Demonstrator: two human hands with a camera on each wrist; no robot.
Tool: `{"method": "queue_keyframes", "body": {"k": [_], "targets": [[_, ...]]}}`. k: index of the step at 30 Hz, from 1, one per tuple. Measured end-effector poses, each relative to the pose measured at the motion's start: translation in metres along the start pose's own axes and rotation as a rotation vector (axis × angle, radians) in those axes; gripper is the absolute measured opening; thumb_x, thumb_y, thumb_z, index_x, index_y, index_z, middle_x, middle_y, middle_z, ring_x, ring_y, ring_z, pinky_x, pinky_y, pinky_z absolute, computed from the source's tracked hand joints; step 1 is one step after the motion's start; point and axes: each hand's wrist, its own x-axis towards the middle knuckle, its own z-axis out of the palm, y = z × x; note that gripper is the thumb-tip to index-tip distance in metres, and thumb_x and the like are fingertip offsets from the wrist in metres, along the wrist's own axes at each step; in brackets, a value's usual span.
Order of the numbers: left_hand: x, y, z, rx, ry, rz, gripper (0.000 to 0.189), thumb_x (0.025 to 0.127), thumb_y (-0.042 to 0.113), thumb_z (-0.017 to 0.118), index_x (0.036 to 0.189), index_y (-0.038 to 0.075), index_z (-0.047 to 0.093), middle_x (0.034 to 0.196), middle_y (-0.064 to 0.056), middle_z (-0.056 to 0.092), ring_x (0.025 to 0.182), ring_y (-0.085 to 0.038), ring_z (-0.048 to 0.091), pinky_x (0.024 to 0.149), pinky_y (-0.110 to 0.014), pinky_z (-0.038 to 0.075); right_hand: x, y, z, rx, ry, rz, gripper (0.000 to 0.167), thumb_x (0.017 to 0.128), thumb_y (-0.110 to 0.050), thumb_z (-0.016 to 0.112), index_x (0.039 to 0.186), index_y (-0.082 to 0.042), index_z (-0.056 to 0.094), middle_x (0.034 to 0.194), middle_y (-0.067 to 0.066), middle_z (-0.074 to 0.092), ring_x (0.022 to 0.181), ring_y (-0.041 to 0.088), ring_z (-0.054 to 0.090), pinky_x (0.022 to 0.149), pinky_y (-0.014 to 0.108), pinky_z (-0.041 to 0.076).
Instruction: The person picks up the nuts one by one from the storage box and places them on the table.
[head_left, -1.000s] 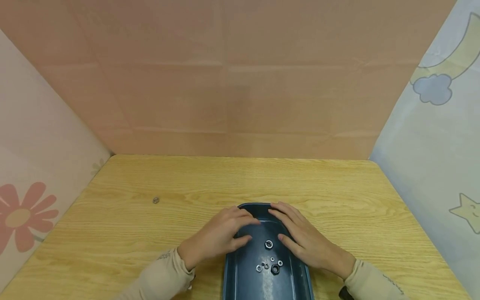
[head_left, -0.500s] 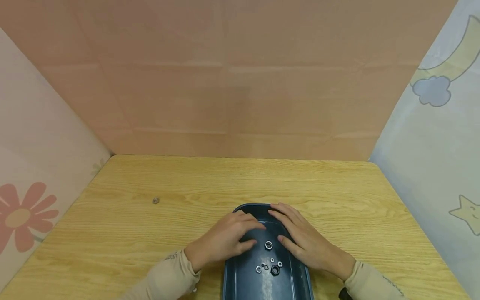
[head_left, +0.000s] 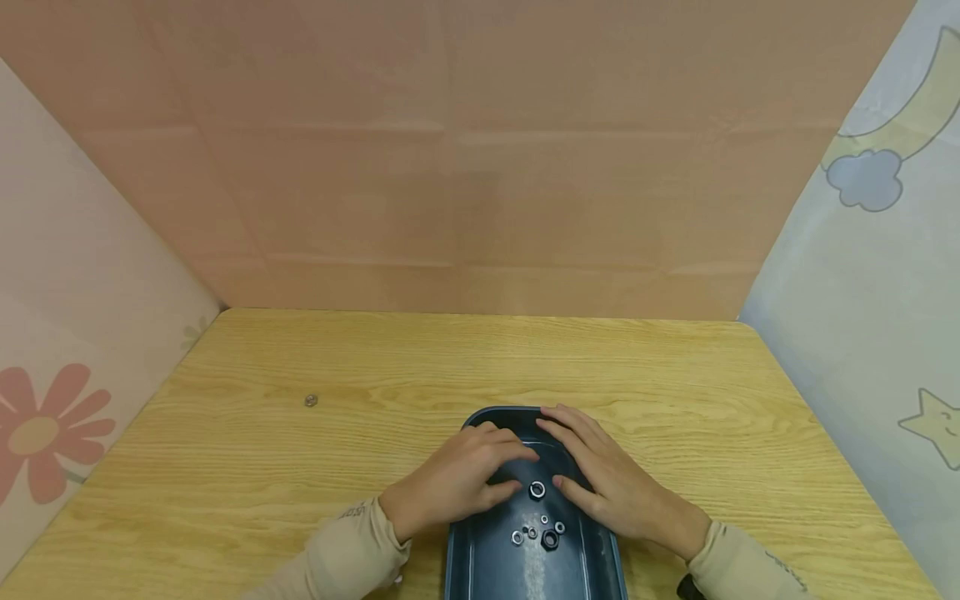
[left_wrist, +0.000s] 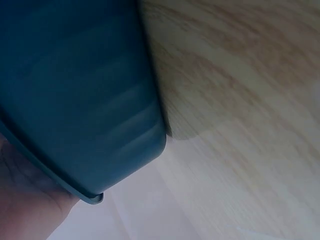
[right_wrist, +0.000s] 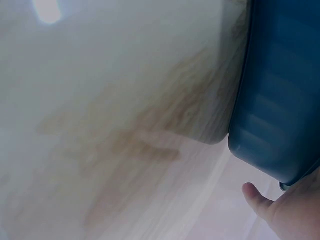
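A dark blue tray (head_left: 534, 579) stands at the table's near side, several metal nuts lying in it. The largest silver nut (head_left: 532, 492) is just below the gap between both thumbs; a black nut (head_left: 550, 547) lies nearer among smaller ones. My left hand (head_left: 465, 479) reaches over the tray's left rim, fingers loosely bent, thumb and index finger apart with nothing between them. Across from it, my right hand (head_left: 611, 487) rests over the right rim, fingers extended. Both wrist views show the tray's outer side wall (left_wrist: 85, 105) with part of each hand at its rim.
One small round metal piece (head_left: 311, 401) lies alone on the wood-grain table (head_left: 225, 467), to the far left. A brown paper-like backdrop (head_left: 450, 183) rises behind the table, with printed panels (head_left: 847, 333) on both sides.
My left hand has shifted right and slightly nearer, farther over the tray, uncovering more of its far left corner. The right hand and the nuts stay almost where they were.
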Motion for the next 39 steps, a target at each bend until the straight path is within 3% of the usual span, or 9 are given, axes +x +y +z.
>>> {"method": "queue_keyframes", "body": {"k": [11,29,39], "targets": [[0.007,0.003,0.006,0.024,-0.047,-0.015,0.034,0.092,0.026,0.072,0.125,0.020,0.069,0.122,0.006,0.069,0.105,-0.011,0.060,0.092,-0.028,0.051,0.000,-0.001,-0.001,0.020,-0.017,0.016,0.071,0.092,-0.019,0.066,0.155,-0.020,0.032,0.163,-0.002,0.024,0.150,0.026,0.025,0.112,0.059,0.036],[0.013,0.004,0.012,0.086,-0.056,0.000,0.034,0.091,0.027,0.073,0.125,0.021,0.069,0.122,0.006,0.069,0.102,-0.011,0.061,0.086,-0.026,0.052,0.001,-0.001,-0.001,0.009,-0.013,0.004,0.076,0.089,-0.020,0.068,0.155,-0.020,0.031,0.163,0.000,0.025,0.149,0.028,0.026,0.111,0.060,0.037],[0.015,0.005,0.018,0.167,-0.069,0.023,0.033,0.091,0.033,0.072,0.124,0.024,0.070,0.120,0.010,0.070,0.099,-0.009,0.062,0.082,-0.024,0.052,0.000,0.000,-0.001,0.034,-0.022,0.028,0.076,0.089,-0.021,0.069,0.155,-0.021,0.031,0.163,-0.003,0.024,0.149,0.026,0.025,0.111,0.059,0.038]]}}
